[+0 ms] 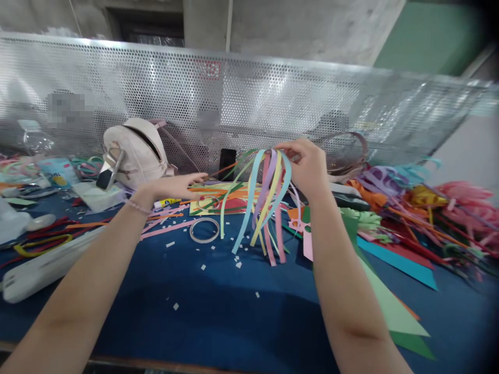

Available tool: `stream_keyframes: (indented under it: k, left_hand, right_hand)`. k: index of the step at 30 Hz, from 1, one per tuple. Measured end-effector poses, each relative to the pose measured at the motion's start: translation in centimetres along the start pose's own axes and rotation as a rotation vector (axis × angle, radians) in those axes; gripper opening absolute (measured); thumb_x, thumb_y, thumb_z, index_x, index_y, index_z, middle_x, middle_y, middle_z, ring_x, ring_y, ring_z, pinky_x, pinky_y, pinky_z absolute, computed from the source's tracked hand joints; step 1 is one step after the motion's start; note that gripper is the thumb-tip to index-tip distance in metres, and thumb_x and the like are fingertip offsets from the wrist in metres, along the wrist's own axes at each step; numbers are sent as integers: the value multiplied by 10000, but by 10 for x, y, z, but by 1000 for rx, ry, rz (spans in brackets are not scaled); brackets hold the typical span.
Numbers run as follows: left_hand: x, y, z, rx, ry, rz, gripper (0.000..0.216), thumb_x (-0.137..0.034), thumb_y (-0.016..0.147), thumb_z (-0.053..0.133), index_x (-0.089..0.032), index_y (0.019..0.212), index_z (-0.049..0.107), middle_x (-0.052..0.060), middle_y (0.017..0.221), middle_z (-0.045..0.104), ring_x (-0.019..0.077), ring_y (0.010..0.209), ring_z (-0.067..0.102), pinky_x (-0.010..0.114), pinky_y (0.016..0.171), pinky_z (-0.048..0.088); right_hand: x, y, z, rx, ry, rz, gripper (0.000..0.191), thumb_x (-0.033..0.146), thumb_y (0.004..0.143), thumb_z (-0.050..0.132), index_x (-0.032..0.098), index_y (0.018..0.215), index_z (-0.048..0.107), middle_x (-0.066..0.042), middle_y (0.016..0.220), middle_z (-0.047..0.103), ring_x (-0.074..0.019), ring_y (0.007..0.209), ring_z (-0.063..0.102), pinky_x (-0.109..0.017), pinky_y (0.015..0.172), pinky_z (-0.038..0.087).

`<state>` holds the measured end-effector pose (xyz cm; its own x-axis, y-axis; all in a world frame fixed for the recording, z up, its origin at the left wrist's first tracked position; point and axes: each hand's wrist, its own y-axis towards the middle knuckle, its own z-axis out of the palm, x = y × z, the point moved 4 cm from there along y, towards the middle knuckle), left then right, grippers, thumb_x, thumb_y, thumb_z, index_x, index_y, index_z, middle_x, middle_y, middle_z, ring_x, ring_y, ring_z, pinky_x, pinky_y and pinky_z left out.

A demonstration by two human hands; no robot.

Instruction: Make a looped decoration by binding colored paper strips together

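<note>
My right hand (307,167) is raised above the blue table (218,311) and pinches the top of a bunch of coloured paper strips (265,202). The strips, blue, pink, yellow, green and lilac, loop over and hang down to the table. My left hand (171,186) reaches out flat to the left of the bunch, fingers stretched toward a pile of coloured paper sheets (222,200). It holds nothing. A roll of clear tape (205,230) lies just below that hand, and a glue stick (167,203) lies by the wrist.
A beige bag (134,150) stands at the back left against a perforated metal screen (249,98). A dark phone (226,162) leans on the screen. Heaps of paper strips and paper flowers (421,213) fill the right side. A white long object (42,267) lies at the left.
</note>
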<state>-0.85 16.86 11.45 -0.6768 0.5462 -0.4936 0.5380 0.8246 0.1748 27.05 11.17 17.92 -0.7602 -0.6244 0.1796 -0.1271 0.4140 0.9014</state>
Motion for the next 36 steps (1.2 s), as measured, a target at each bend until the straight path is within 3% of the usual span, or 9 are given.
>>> stream_keyframes:
  k: [2, 7, 11, 17, 23, 29, 31, 34, 36]
  left_hand:
    - [-16, -6, 5, 193, 18, 87, 722, -420, 684, 659, -222, 1331, 407, 74, 1399, 418, 264, 1239, 429, 326, 1014, 343]
    - [-65, -12, 3, -59, -271, 161, 406, -330, 859, 463, -165, 1228, 499, 80, 1261, 556, 209, 1142, 525, 321, 958, 415]
    - [-81, -12, 9, -115, -501, 183, 312, -289, 880, 438, -169, 1150, 539, 62, 1202, 591, 194, 1117, 536, 350, 976, 402]
    - [-67, -6, 30, 300, -989, 92, 316, -363, 890, 350, -168, 978, 583, 96, 1028, 657, 220, 985, 600, 408, 924, 429]
    - [-69, -1, 61, 338, -1383, -63, 288, -350, 790, 302, -185, 718, 526, 100, 922, 662, 281, 1029, 564, 492, 885, 428]
    - [-79, -2, 93, 448, -1444, -91, 337, -317, 796, 326, -163, 936, 590, 101, 1021, 658, 232, 1080, 551, 441, 960, 382]
    - [-88, -8, 97, 596, -1420, -35, 331, -338, 780, 395, -180, 975, 609, 88, 1062, 653, 238, 1111, 536, 433, 970, 375]
    - [-115, -29, 106, 1087, -1290, 206, 436, -371, 729, 487, -214, 1118, 606, 35, 1242, 564, 241, 1257, 408, 373, 1028, 309]
    - [-132, -42, 118, 1225, -1241, 264, 498, -420, 684, 539, -230, 1137, 617, 19, 1211, 586, 247, 1246, 427, 345, 1010, 329]
  right_hand:
    - [4, 0, 2, 23, 32, 6, 130, 239, 728, 622, 209, 827, 700, -13, 706, 593, -134, 615, 535, -282, 611, 458]
    - [17, -2, 5, 119, 101, -13, 129, 229, 737, 619, 197, 835, 697, -25, 765, 623, -143, 679, 563, -270, 612, 453]
    - [28, -3, 5, 172, 182, -31, 119, 232, 746, 614, 207, 828, 696, -21, 808, 635, -146, 734, 575, -250, 599, 448]
    - [37, -4, 4, 172, 231, -16, 98, 258, 754, 632, 216, 817, 694, -20, 842, 639, -144, 756, 578, -243, 606, 455]
    - [44, -6, 9, 196, 365, -19, 118, 307, 770, 630, 222, 829, 685, -24, 869, 637, -156, 795, 583, -256, 634, 473]
    - [57, -7, 15, 261, 401, -117, 120, 314, 790, 611, 223, 831, 678, -20, 859, 641, -152, 795, 591, -262, 674, 480]
    - [61, -7, 16, 288, 358, -161, 119, 305, 808, 592, 224, 827, 677, -21, 860, 645, -153, 807, 591, -264, 697, 477]
    - [59, -6, 15, 302, 256, -217, 137, 291, 836, 556, 224, 841, 676, -27, 866, 642, -150, 797, 584, -265, 707, 467]
    - [54, -6, 13, 293, 189, -250, 155, 281, 849, 536, 213, 847, 675, -35, 861, 637, -147, 768, 575, -269, 697, 459]
